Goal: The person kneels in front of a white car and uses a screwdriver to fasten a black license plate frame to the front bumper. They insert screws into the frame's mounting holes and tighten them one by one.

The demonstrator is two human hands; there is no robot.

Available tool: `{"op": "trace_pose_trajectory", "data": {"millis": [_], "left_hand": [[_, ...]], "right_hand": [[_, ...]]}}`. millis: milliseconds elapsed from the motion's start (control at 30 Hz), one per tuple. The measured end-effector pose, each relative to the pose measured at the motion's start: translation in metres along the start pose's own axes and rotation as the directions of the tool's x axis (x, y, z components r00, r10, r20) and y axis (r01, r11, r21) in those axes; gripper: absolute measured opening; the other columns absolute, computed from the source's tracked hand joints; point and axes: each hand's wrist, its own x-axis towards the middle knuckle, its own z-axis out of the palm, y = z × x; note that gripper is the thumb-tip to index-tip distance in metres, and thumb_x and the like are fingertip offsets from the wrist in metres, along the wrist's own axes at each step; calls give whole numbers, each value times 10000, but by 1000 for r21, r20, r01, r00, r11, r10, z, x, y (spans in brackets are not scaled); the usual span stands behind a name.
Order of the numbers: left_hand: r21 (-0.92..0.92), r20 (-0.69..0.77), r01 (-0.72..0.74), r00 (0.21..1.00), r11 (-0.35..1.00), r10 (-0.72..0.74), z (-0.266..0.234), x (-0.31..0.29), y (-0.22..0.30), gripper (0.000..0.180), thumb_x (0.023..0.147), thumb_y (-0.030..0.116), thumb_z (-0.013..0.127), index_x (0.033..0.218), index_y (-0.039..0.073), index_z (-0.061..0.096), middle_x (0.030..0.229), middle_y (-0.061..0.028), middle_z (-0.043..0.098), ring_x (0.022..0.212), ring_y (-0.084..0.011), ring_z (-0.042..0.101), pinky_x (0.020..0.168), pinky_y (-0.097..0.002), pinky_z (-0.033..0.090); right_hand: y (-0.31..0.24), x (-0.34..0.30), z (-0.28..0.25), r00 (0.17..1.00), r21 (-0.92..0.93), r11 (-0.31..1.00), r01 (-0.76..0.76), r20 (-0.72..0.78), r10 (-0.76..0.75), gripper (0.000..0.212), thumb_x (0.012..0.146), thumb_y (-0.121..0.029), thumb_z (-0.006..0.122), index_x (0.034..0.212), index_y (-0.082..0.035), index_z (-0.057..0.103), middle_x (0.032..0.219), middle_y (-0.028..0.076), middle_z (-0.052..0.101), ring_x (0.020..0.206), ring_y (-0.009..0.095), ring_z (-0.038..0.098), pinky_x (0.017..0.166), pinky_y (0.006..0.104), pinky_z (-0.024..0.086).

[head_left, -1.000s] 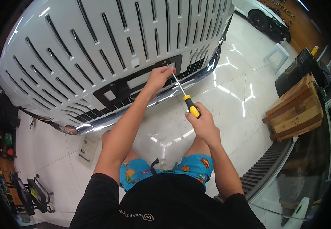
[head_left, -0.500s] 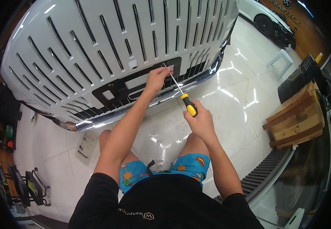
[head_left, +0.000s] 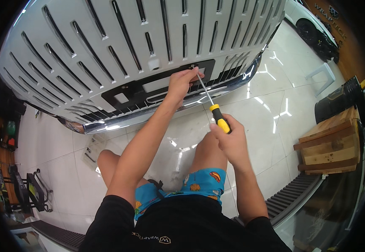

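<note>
My right hand (head_left: 233,140) is wrapped round the yellow-and-black handle of a screwdriver (head_left: 208,95), whose long metal shaft slants up and away to the left. At the shaft's far end, the fingers of my left hand (head_left: 181,85) are pinched together around the tip; a screw between them cannot be made out. The tip meets the upper right part of a black licence plate bracket (head_left: 134,90), which has rectangular cut-outs. That bracket lies against the white front grille (head_left: 106,54) of a vehicle, with dark upright slots.
A chrome bumper edge (head_left: 148,112) runs below the bracket. A small tray (head_left: 90,153) with tools lies on the tiled floor at left, near a black wheeled stool (head_left: 35,189). On the right are a white stool (head_left: 323,77), a black drum (head_left: 338,101) and a wooden box (head_left: 329,143).
My view has shifted, so the grille and both hands sit further right. The left fingers stay at the screwdriver's tip, and the right hand keeps its hold on the handle.
</note>
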Motion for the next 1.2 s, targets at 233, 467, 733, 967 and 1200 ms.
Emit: {"op": "trace_pose_trajectory", "data": {"millis": [233,467,733,967,1200], "left_hand": [[-210,181,228,965,951,-191,5,-22,4,431,1077,480,540,1138,103,739,1073,-45,761,964,-151,665,903,-348,478],[-531,680,449,732,719,45,64,-85,-23,442,1096,471,507,879,102,617,1058,-161,744,1141,-303,685,1042,-447,501],[-559,670,529,742,638,-28,68,-70,-29,484,1067,366,588,646,152,482,699,-68,611,1072,-318,683,1060,-438,493],[-577,550,543,811,610,-202,75,-77,-22,412,1004,239,670,650,171,471,602,-4,509,756,-218,617,898,-372,534],[-446,321,511,857,734,-402,85,-81,-12,320,981,186,651,695,136,516,625,-43,547,698,-214,594,776,-372,531]], "right_hand": [[2,10,-8,927,642,674,-365,317,201,365,1055,-249,578,1314,8,569,719,44,533,428,84,392,416,255,332],[11,19,-15,904,751,519,-409,412,116,312,1069,-252,499,1228,-2,594,675,37,485,377,102,361,355,255,336],[4,4,1,984,432,886,-168,17,178,278,1012,-226,616,1188,-11,626,704,64,607,392,113,460,371,246,362],[-3,-23,23,871,-896,442,46,-180,-456,365,860,-164,732,1165,14,639,796,224,719,714,413,707,646,482,556],[4,1,17,947,-535,844,23,-259,-190,173,773,-95,710,873,40,666,748,149,700,651,282,661,627,390,506]]}}
